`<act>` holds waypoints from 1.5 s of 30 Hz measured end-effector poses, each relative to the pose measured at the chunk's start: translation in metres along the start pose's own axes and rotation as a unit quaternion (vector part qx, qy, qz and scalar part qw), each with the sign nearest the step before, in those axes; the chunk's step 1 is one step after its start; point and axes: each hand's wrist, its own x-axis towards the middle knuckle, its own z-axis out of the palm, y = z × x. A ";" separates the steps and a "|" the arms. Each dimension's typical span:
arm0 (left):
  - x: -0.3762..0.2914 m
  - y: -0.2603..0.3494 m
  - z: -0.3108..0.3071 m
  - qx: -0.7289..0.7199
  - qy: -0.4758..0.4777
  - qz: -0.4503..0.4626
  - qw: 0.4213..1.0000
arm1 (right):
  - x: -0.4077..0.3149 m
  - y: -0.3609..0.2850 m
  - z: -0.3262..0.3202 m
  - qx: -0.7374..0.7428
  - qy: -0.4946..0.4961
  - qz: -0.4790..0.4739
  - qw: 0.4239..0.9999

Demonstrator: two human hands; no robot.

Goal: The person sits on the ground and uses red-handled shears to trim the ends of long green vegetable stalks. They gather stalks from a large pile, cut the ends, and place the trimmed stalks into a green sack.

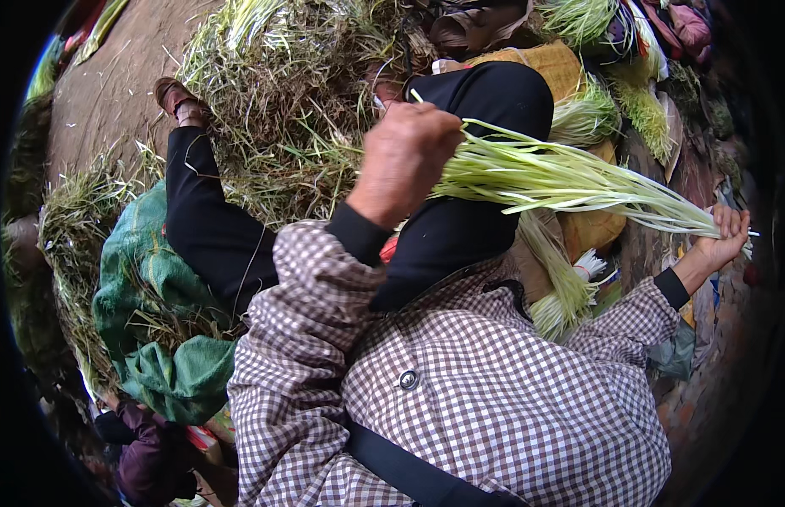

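My right hand (722, 234) is closed around the white stem end of a loose bundle of pale yellow-green chive-like stalks (557, 174), out to the right. The bundle stretches leftward over my dark-trousered leg, its leafy tips fanned out. At those tips my left hand (408, 155) is curled into a fist, back of the hand up, pinching a thin leaf. A short pale piece pokes out beyond the knuckles. What else lies inside the fist is hidden.
Dry, tangled leaf trimmings (291, 108) heap up between my legs. A green woven sack (158, 253) lies left. To the right are a tied bundle of stalks (567, 291), another bundle (586, 114) and a yellow sack (532, 70). Another person's purple sleeve (142, 443) shows lower left.
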 end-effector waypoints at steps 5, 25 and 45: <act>0.007 0.013 0.034 0.057 -0.021 0.008 0.998 | -0.006 0.000 0.021 -0.007 -0.021 -0.009 1.000; 0.018 0.013 0.048 0.075 0.007 0.084 0.994 | -0.019 -0.010 0.056 -0.023 -0.031 -0.024 0.999; 0.021 -0.027 0.042 0.247 0.069 0.041 0.966 | -0.039 -0.014 0.076 -0.043 -0.018 -0.078 0.996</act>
